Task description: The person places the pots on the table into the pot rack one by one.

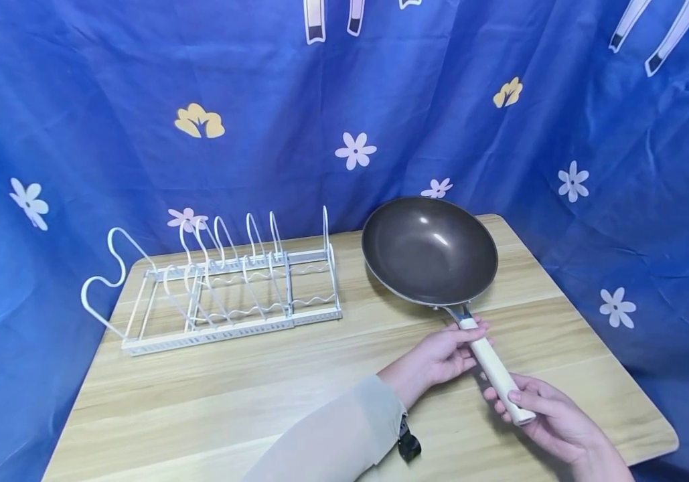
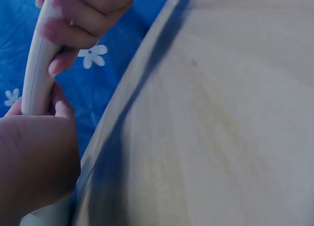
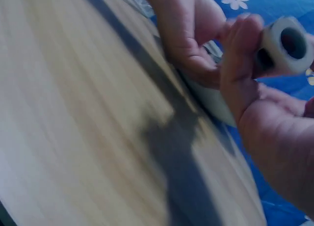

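A dark frying pan (image 1: 428,251) with a cream handle (image 1: 495,368) is at the right of the table in the head view, its inside facing up. My left hand (image 1: 449,355) grips the handle close to the pan, thumb across the top. At the handle's far end, my right hand (image 1: 552,415) holds it between thumb and fingers. The hole in the handle's end shows in the right wrist view, beside my right hand (image 3: 274,118). In the left wrist view both hands are on the handle (image 2: 37,79); the pan itself is hidden there.
On the left of the wooden table (image 1: 211,395) stands a white wire rack (image 1: 236,321) with several upright loops, apart from the pan. Blue cloth (image 1: 284,134) with flowers hangs behind and at both sides. The table's rounded right corner lies beyond my right hand.
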